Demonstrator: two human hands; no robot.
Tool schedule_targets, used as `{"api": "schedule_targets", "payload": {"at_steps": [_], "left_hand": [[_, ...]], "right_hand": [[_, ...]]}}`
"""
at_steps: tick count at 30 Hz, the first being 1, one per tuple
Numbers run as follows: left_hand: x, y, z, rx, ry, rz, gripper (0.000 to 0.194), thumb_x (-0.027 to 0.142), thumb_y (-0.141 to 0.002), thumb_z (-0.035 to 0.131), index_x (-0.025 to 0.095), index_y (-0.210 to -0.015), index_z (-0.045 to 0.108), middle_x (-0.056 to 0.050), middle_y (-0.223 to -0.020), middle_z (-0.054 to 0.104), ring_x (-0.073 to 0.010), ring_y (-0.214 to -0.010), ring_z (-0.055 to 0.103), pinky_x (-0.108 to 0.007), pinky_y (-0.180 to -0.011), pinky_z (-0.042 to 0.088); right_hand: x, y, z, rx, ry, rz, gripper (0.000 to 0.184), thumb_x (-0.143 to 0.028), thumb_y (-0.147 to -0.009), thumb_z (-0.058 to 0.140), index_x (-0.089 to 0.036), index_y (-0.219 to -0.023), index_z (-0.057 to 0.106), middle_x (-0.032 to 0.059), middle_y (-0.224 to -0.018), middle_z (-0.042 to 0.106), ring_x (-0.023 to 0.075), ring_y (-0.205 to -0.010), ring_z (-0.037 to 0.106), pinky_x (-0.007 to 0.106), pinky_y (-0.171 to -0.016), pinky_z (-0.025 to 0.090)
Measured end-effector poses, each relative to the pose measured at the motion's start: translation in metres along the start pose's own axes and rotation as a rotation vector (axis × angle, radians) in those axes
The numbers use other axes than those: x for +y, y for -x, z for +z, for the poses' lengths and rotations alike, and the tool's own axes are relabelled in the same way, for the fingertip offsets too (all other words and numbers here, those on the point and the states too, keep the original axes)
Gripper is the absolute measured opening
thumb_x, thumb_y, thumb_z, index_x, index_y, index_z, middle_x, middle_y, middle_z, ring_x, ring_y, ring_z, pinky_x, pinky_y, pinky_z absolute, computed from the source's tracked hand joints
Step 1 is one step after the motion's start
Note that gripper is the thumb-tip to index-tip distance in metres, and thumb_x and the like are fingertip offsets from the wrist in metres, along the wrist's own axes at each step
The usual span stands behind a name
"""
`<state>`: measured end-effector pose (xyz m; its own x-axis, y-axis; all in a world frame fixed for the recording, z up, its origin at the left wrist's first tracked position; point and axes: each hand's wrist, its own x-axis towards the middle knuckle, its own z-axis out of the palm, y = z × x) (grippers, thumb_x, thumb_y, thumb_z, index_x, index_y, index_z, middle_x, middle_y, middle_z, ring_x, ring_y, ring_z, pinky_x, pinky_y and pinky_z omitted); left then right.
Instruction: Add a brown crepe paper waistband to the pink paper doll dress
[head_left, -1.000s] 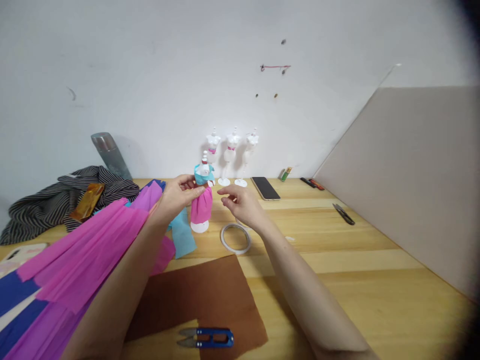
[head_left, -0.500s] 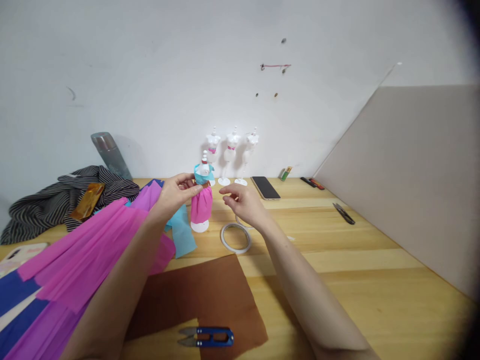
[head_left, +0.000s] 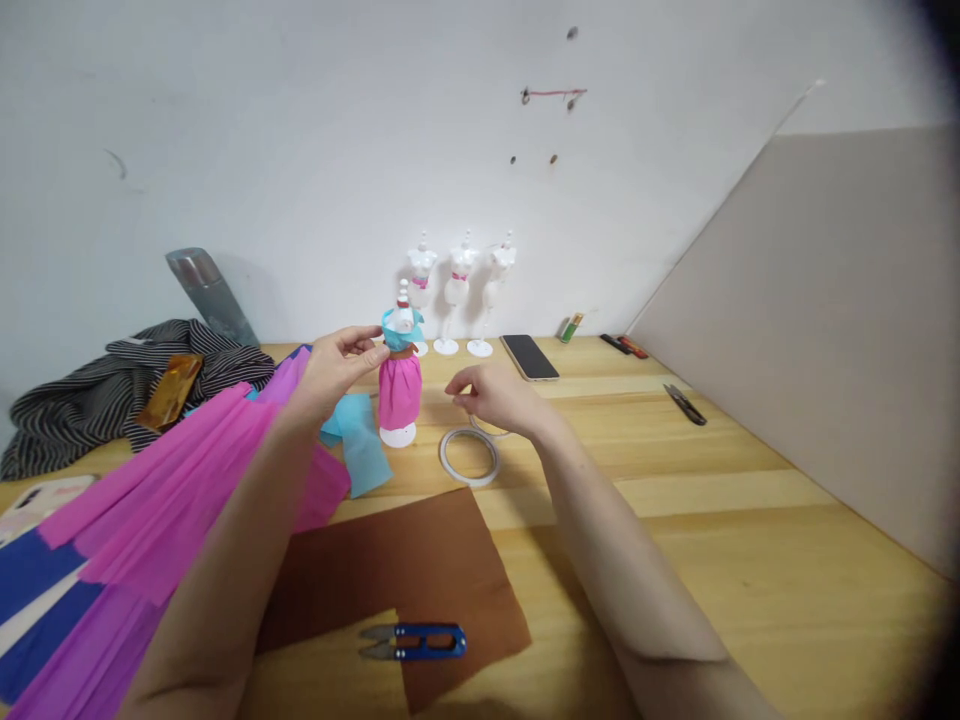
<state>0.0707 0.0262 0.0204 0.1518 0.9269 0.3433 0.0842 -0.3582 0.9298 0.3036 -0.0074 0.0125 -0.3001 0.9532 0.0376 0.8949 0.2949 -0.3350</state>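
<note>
A small white dress form [head_left: 403,318] stands upright on its round base, wearing a turquoise top, a brown waistband and a gathered pink skirt [head_left: 400,392]. My left hand [head_left: 341,362] is at its left side, with thumb and fingers closed on it at bodice height. To the right of the form and apart from it, my right hand [head_left: 495,397] hovers with its fingers curled into a pinch; anything between the fingertips is too small to make out. Below that hand lies a roll of white tape [head_left: 445,470], with another ring partly behind it.
Brown fabric [head_left: 465,560] lies in front, with blue thread snips [head_left: 431,641] on it. Pink and purple cloth [head_left: 172,490] covers the left. Turquoise fabric [head_left: 364,445] is near the form. Three white dress forms [head_left: 457,275], a phone [head_left: 529,357] and pliers-like snips [head_left: 684,404] are farther back.
My right hand has drawn slightly away from the dress form, and its fingers have curled in. The left hand keeps its place at the form. The view has tilted down a little.
</note>
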Motion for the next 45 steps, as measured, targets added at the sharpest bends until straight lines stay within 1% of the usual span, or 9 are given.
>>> {"api": "schedule_targets", "payload": {"at_steps": [5, 8, 10, 15, 20, 26, 31, 39, 45], "left_hand": [[0.014, -0.001, -0.012, 0.185, -0.061, -0.017, 0.045, 0.039, -0.064, 0.077, 0.011, -0.099, 0.071, 0.000, -0.068, 0.062, -0.0119, -0.062, 0.054, -0.027, -0.063, 0.046], [0.031, 0.000, -0.014, 0.549, 0.077, 0.193, 0.022, 0.031, -0.070, 0.069, 0.013, -0.083, 0.069, 0.006, -0.049, 0.050, -0.0078, -0.046, 0.043, -0.023, -0.047, 0.039], [0.046, 0.007, -0.009, 0.687, 0.196, 0.413, 0.010, 0.022, -0.074, 0.062, 0.014, -0.074, 0.066, 0.009, -0.041, 0.040, -0.0069, -0.039, 0.035, -0.023, -0.042, 0.034], [0.081, 0.040, 0.016, 0.488, 0.287, 0.632, 0.015, 0.010, -0.072, 0.055, 0.013, -0.072, 0.069, 0.009, -0.040, 0.039, -0.0056, -0.035, 0.033, -0.023, -0.040, 0.036], [0.084, 0.065, 0.032, 0.292, 0.190, 0.755, 0.014, 0.014, -0.074, 0.066, 0.017, -0.081, 0.077, 0.005, -0.043, 0.052, -0.0054, -0.033, 0.042, -0.023, -0.038, 0.036], [0.077, 0.069, 0.034, -0.049, -0.121, 0.483, 0.017, 0.017, -0.080, 0.066, 0.025, -0.090, 0.077, 0.003, -0.058, 0.065, -0.0105, -0.052, 0.057, -0.024, -0.052, 0.047], [0.065, 0.063, 0.046, -0.303, -0.403, 0.464, 0.023, 0.015, -0.082, 0.059, 0.022, -0.099, 0.074, -0.002, -0.084, 0.074, -0.0138, -0.069, 0.064, -0.025, -0.062, 0.050], [0.048, 0.066, 0.060, -0.291, -0.612, 0.690, 0.017, 0.014, -0.084, 0.059, 0.020, -0.097, 0.069, -0.006, -0.092, 0.071, -0.0159, -0.081, 0.065, -0.025, -0.067, 0.050], [0.044, 0.065, 0.062, -0.250, -0.597, 0.712, 0.010, 0.015, -0.085, 0.058, 0.020, -0.086, 0.066, -0.005, -0.090, 0.071, -0.0160, -0.082, 0.066, -0.026, -0.070, 0.050]], "right_hand": [[0.011, -0.007, 0.013, -0.221, 0.127, -0.024, 0.029, -0.011, -0.073, 0.062, -0.019, -0.099, 0.072, 0.0069, -0.099, 0.074, 0.0204, -0.083, 0.067, 0.024, -0.060, 0.039], [0.016, -0.016, 0.031, -0.303, 0.160, -0.043, 0.032, -0.011, -0.068, 0.065, -0.020, -0.098, 0.072, 0.0072, -0.098, 0.073, 0.0213, -0.084, 0.066, 0.024, -0.058, 0.037], [0.018, -0.022, 0.043, -0.326, 0.179, -0.041, 0.029, -0.009, -0.067, 0.064, -0.018, -0.093, 0.072, 0.0096, -0.095, 0.073, 0.0225, -0.083, 0.066, 0.024, -0.057, 0.035], [0.022, -0.025, 0.053, -0.306, 0.161, -0.061, 0.019, -0.005, -0.067, 0.060, -0.016, -0.080, 0.070, 0.0111, -0.086, 0.071, 0.0214, -0.076, 0.064, 0.025, -0.055, 0.032], [0.032, -0.018, 0.028, -0.213, 0.038, -0.096, 0.015, -0.005, -0.068, 0.059, -0.018, -0.075, 0.064, 0.0041, -0.077, 0.068, 0.0150, -0.065, 0.057, 0.023, -0.054, 0.032], [0.035, -0.003, -0.007, -0.087, -0.127, -0.108, 0.006, -0.011, -0.076, 0.055, -0.017, -0.078, 0.058, -0.0001, -0.073, 0.061, 0.0112, -0.064, 0.053, 0.021, -0.059, 0.037], [0.030, 0.008, -0.017, -0.050, -0.500, -0.205, 0.005, -0.020, -0.074, 0.057, -0.017, -0.075, 0.054, -0.0033, -0.066, 0.053, 0.0108, -0.061, 0.050, 0.022, -0.057, 0.038], [0.023, 0.012, -0.021, -0.053, -0.659, -0.169, 0.004, -0.019, -0.069, 0.056, -0.016, -0.072, 0.055, -0.0039, -0.061, 0.052, 0.0098, -0.057, 0.048, 0.022, -0.054, 0.036], [0.022, 0.013, -0.023, -0.046, -0.623, -0.133, 0.004, -0.018, -0.068, 0.058, -0.016, -0.070, 0.056, -0.0042, -0.059, 0.053, 0.0096, -0.056, 0.048, 0.022, -0.053, 0.036]]}}
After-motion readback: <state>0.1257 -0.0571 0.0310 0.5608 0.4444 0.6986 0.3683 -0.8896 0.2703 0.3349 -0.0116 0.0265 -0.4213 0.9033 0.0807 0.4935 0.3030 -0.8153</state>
